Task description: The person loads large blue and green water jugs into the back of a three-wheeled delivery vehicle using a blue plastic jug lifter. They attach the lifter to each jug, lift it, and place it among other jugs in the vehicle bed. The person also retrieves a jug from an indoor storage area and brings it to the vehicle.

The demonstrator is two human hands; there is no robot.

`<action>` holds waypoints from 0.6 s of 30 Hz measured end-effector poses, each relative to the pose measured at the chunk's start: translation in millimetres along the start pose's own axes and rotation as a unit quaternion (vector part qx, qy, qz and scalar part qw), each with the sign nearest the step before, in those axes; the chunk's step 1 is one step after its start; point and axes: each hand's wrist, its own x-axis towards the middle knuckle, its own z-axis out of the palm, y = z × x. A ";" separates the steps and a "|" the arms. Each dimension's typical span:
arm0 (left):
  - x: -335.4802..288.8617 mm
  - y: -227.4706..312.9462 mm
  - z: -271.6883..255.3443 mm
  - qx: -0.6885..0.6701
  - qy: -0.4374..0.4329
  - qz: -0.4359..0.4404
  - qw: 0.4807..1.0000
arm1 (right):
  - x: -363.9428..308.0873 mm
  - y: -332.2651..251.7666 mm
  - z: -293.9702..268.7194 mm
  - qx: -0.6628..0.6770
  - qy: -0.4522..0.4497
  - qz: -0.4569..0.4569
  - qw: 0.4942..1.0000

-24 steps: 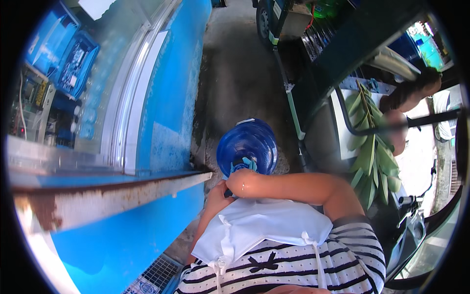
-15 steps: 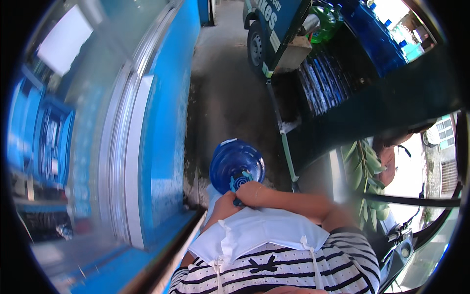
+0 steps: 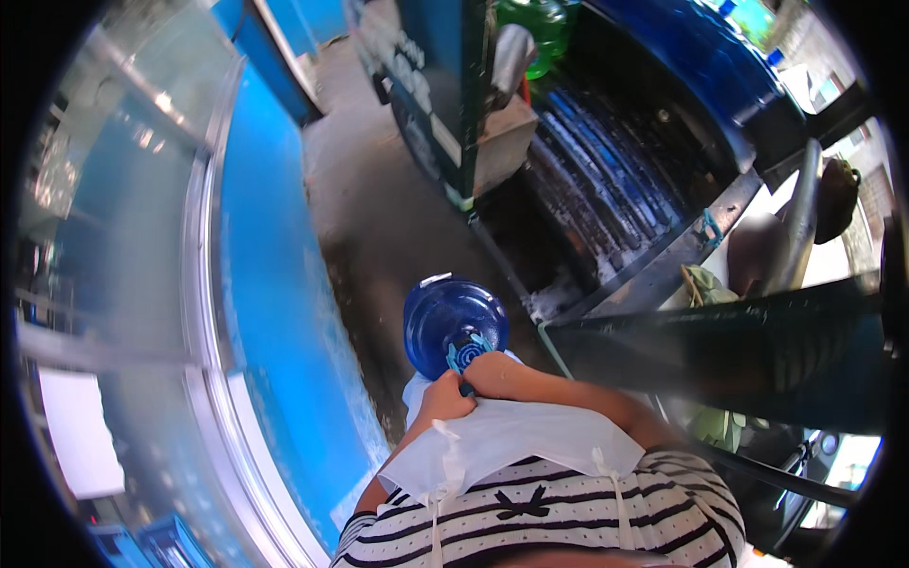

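A large blue water jug (image 3: 447,317) hangs or is held in front of my body, its capped neck (image 3: 468,352) toward me. A blue and dark carrying handle seems to sit around that neck, mostly covered by my fingers. My right hand (image 3: 490,375) is closed over the handle just at the cap. My left hand (image 3: 447,398) is closed beside it, its fingers touching the same dark grip. Whether the jug touches the ground cannot be told from here.
A blue wall (image 3: 270,275) with metal-framed glass runs close along my left. To the right stands a dark cart with a slatted bed (image 3: 606,180), a wheel (image 3: 412,133), green bottles (image 3: 538,33) and large blue containers (image 3: 696,71). A concrete passage (image 3: 365,204) leads ahead between them.
The view has turned and moved forward; the cart's slatted bed shows more fully and its dark side panel lies nearer on the right. Both hands keep their hold by the jug's neck.
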 end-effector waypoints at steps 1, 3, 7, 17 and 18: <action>17.0 20.8 -16.6 0.009 -0.005 0.022 1.000 | -2.8 8.0 -21.7 -0.018 0.018 0.031 0.999; 44.0 54.3 -49.5 -0.003 0.006 0.074 0.997 | -7.4 22.3 -62.5 -0.057 0.105 0.077 0.990; 108.8 116.3 -101.1 -0.017 -0.014 0.254 0.967 | -24.4 56.0 -136.5 -0.125 0.210 0.181 0.953; 352.1 335.4 -151.3 0.115 -0.014 0.586 0.802 | -61.6 214.8 -274.8 0.009 0.436 0.449 0.780; 368.3 359.7 -151.4 0.154 -0.010 0.607 0.779 | -70.2 237.6 -291.0 0.032 0.438 0.471 0.765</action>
